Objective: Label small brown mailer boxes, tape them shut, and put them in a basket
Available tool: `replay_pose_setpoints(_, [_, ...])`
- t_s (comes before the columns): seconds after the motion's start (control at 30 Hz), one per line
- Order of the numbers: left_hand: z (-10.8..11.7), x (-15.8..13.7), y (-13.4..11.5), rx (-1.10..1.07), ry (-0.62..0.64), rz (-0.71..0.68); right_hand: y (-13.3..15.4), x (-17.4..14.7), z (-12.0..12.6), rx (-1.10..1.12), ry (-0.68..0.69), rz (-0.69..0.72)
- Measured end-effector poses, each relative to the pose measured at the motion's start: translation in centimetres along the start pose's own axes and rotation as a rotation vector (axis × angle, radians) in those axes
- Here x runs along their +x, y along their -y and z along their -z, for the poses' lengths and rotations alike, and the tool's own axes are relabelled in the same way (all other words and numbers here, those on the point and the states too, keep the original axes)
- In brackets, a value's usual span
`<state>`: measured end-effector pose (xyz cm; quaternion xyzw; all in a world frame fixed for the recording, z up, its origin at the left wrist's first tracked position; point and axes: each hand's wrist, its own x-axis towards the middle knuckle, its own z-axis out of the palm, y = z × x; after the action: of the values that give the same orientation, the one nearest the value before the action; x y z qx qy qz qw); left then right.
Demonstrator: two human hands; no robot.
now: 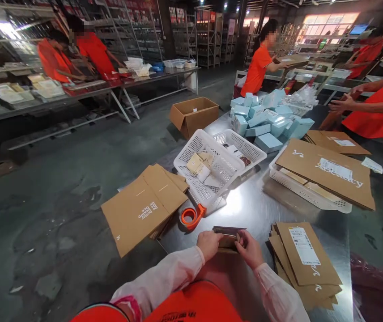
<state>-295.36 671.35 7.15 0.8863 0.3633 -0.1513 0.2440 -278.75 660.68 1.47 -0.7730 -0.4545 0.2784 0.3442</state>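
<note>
A small brown cardboard box (228,243) is held between my two hands at the near edge of the metal table, its dark upper edge facing away from me. My left hand (209,245) grips its left side, fingers closed. On the right side, my right hand (250,248) pinches the box's edge. What lies inside the box is hard to make out. Just beyond my left hand lies an orange tape dispenser (191,218). To the right of my right hand is a stack of flattened cartons (307,255) with white labels.
Flattened cartons (144,201) overhang the table's left edge. White perforated baskets (185,163) hold small packets. Light blue boxes (268,143) pile up at the far end. More flat cardboard (325,172) lies across a basket at right. A co-worker's hands (344,102) are beyond it.
</note>
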Motion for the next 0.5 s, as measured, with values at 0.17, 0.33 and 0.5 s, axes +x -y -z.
replay_pose_setpoints(0.17, [0.4, 0.4, -0.4, 0.047, 0.046, -0.042, -0.9, -1.2, 0.1, 0.006, -0.171, 0.05])
replay_pose_setpoints(0.33, [0.7, 1.0, -0.4, 0.027, 0.015, -0.025, -1.2, 0.5, 1.3, -0.155, 0.064, 0.153])
replay_pose_setpoints(0.5, [0.0, -0.3, 0.5, -0.166, -0.15, -0.011, -0.6, 2.3, 1.2, -0.305, 0.276, 0.098])
